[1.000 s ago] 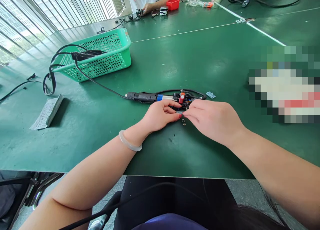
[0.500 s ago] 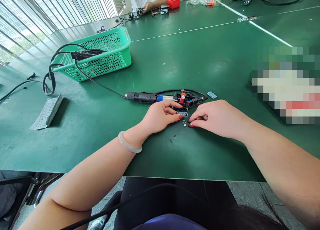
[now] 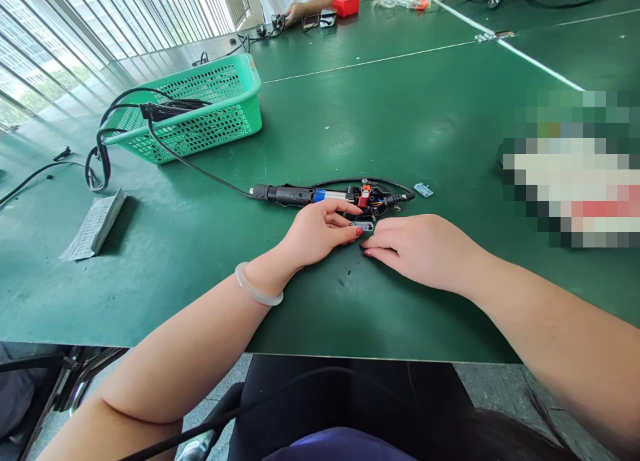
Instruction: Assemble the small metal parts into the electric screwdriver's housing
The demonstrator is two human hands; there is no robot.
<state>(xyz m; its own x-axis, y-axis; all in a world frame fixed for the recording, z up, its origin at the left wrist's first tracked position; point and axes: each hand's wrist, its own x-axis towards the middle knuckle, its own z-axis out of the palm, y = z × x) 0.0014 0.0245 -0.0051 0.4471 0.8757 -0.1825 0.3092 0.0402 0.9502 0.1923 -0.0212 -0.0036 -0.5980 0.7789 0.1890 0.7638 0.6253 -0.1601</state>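
My left hand [image 3: 320, 229] rests on the table, its thumb and fingers closed on the near end of a small grey-blue circuit board [image 3: 364, 226]. Just right of it, my right hand [image 3: 417, 251] is pinched low over the tabletop. A tiny dark edge shows at its fingertips, but what they hold is hidden. Behind both hands lies a black tool with a cable [image 3: 290, 195], a blue band on its body and an opened end with red parts and thin wires. Another small light-blue board [image 3: 423, 190] lies beyond my right hand.
A green basket [image 3: 240, 114] with black cables stands at the back left, one cable running to the tool. A folded paper piece [image 3: 95, 226] lies left. A blurred-out object [image 3: 575, 181] is at right. Across the table another person's hand [image 3: 297, 13] is near a red box [image 3: 346, 5].
My right hand has moved left and slightly nearer me, its fingers closing over the spot where a small rectangular piece lay. That piece is out of sight now. My left hand stays put.
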